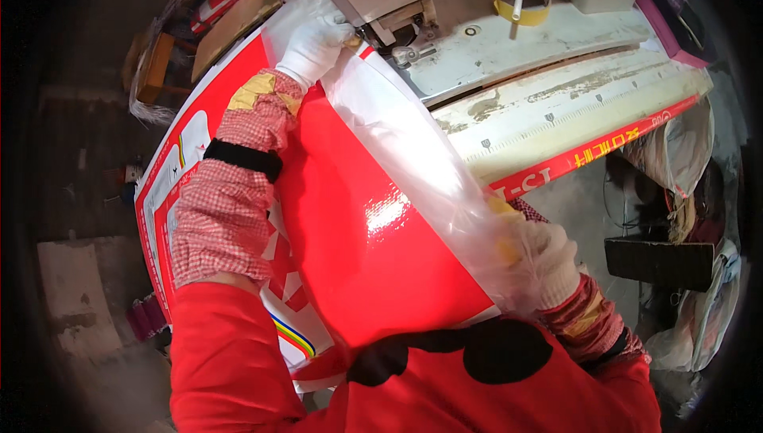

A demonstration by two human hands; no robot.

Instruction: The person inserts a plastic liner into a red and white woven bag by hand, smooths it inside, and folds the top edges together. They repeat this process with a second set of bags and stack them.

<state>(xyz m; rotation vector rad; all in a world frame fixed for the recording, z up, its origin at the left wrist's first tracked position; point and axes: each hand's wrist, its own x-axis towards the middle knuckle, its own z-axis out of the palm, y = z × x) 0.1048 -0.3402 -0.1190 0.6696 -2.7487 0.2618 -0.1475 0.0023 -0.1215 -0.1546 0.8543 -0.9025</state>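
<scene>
A large glossy red and white sack lies across my front, with a clear plastic liner sticking out along its right edge. My left hand, in a white glove, pinches the upper end of that edge beside the needle area of a sewing machine. Lower on the right, my right hand, gloved too, is closed around the liner near the sack's other corner. Folds of film partly cover its fingers. Between the two hands the edge runs fairly taut.
A roll of yellow tape sits on the machine bed. In front of it runs a pale board with ruler marks and a red printed strip. A dark box and plastic bags are at right; a wooden crate stands at upper left.
</scene>
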